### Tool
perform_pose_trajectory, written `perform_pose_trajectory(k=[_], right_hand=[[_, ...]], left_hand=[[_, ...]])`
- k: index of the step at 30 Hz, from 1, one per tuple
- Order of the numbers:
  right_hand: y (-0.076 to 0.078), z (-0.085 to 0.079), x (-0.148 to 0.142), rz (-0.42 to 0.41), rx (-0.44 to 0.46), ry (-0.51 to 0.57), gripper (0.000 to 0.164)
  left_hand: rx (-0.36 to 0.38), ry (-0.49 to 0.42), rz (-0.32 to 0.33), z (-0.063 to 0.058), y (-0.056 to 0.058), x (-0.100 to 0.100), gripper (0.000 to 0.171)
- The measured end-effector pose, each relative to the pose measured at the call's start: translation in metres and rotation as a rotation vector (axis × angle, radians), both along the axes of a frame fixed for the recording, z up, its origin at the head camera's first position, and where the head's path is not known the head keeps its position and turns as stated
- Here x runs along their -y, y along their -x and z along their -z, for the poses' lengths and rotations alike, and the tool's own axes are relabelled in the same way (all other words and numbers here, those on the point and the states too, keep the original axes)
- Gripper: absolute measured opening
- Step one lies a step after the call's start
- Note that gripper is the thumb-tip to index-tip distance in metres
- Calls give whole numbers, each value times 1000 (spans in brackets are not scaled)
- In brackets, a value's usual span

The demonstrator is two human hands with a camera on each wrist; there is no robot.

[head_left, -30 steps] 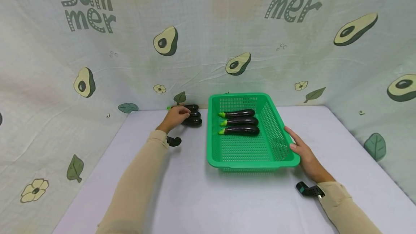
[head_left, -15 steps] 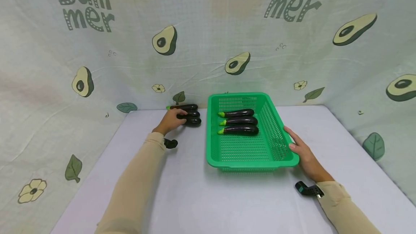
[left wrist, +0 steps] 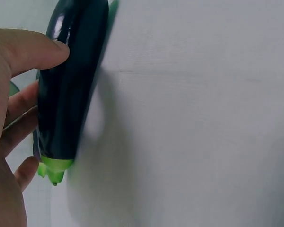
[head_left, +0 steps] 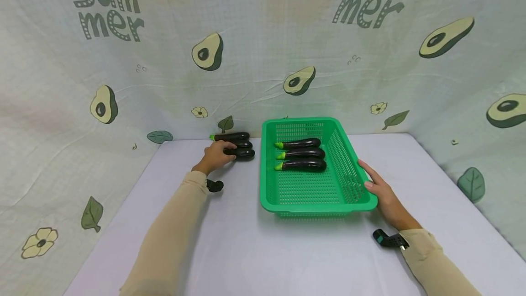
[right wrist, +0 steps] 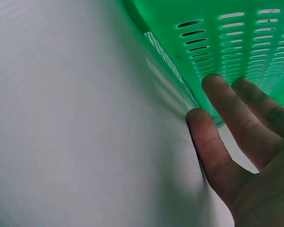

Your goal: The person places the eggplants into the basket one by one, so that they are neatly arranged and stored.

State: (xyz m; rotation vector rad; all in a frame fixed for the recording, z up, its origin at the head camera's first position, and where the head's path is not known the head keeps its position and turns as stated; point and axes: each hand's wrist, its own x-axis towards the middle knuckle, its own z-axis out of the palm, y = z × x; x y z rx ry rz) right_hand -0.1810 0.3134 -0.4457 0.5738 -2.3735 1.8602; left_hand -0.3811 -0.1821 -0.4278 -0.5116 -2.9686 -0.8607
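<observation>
At the table's back left, three dark purple eggplants with green stems lie side by side. My left hand (head_left: 215, 156) grips the nearest eggplant (head_left: 245, 153). In the left wrist view the thumb lies across that eggplant (left wrist: 68, 104) and the other fingers are on its far side, partly hidden. Behind it are the middle eggplant (head_left: 242, 143) and the back eggplant (head_left: 234, 136). A green perforated basket (head_left: 312, 208) stands right of centre. My right hand (head_left: 388, 200) rests against its right side. Straight fingers (right wrist: 241, 116) touch its outer wall in the right wrist view.
Inside the basket three more eggplants lie in parallel: a back one (head_left: 302, 143), a middle one (head_left: 305, 153) and a front one (head_left: 306, 164). A white cloth covers the table (head_left: 287, 255). A printed curtain (head_left: 255, 35) hangs behind.
My left hand has come slightly down and toward me onto the nearest eggplant, and its thumb and fingers have closed around it. The right hand and basket stay in place.
</observation>
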Motion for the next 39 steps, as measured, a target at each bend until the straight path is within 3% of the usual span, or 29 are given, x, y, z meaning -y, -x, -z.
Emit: perform_pose_trajectory(k=[26, 31, 39], right_hand=[[0, 3, -1, 18, 18, -18, 56], [-1, 2, 0, 16, 7, -9, 55], [-3, 0, 0, 40, 35, -16, 56]], left_hand=[[-62, 26, -20, 12, -35, -14, 44], [-54, -4, -28, 12, -38, -13, 44], [-99, -93, -46, 11, -45, -9, 42]])
